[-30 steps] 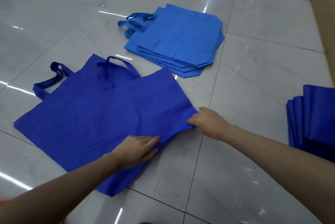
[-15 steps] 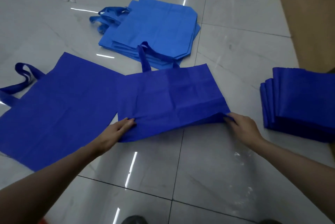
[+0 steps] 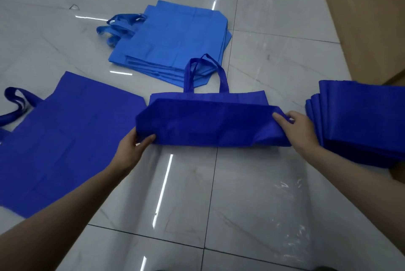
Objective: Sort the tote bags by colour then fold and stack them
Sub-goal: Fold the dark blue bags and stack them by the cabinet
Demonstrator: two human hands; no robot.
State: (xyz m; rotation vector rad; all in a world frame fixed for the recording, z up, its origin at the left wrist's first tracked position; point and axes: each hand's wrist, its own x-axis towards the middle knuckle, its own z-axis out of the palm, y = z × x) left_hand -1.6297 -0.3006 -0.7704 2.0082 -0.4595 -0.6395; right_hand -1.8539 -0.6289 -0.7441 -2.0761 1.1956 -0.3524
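Observation:
A dark blue tote bag (image 3: 210, 123) lies on the floor in front of me, its near edge lifted and turned over toward its handles (image 3: 206, 73). My left hand (image 3: 133, 148) pinches the bag's left corner. My right hand (image 3: 300, 128) grips the right corner. Another dark blue tote (image 3: 65, 134) lies flat at the left. A stack of folded dark blue totes (image 3: 361, 121) sits at the right. Several light blue totes (image 3: 175, 40) are piled behind.
The floor is glossy pale marble tile (image 3: 241, 194) with dark grout lines and light reflections. A tan cardboard box (image 3: 368, 18) stands at the upper right, close behind the folded stack.
Both hands pulled the top dark blue tote off the flat one to the right, then lifted its near edge and folded it over toward the handles. The view shifted right.

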